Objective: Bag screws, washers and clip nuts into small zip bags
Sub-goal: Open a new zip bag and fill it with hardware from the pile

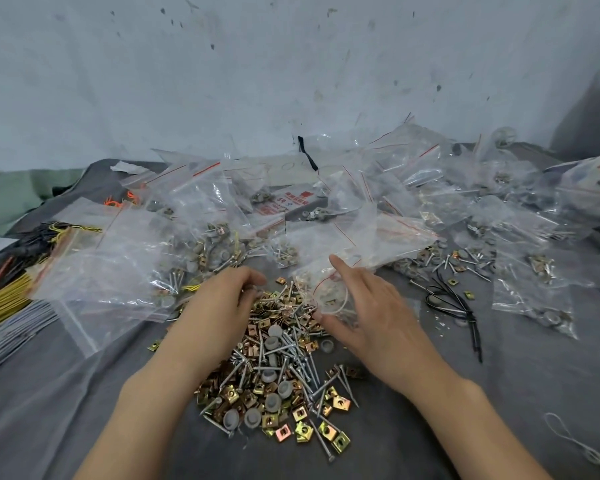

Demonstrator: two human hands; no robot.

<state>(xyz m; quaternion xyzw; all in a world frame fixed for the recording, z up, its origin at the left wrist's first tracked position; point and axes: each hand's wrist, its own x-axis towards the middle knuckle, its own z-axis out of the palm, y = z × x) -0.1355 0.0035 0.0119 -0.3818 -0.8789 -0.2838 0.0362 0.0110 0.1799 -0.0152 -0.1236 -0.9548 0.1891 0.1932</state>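
One loose pile (278, 368) on the grey tabletop (84, 410): screws (302, 372) and brass-coloured clip nuts (340, 441) too many to count, about eight grey washers (271, 401) showing. Hands apart. The left hand (222, 299) has its fingers curled into the pile's far edge; what they pinch, cannot tell. The right hand (368, 306) is spread, index finger straight, resting on one small zip bag (323, 285) just beside the pile. Dozens of red-lined bags (194, 188) are heaped behind. One bundle of black cable ties (454, 303) lies to the right. White pack (291, 200) has red print, unreadable.
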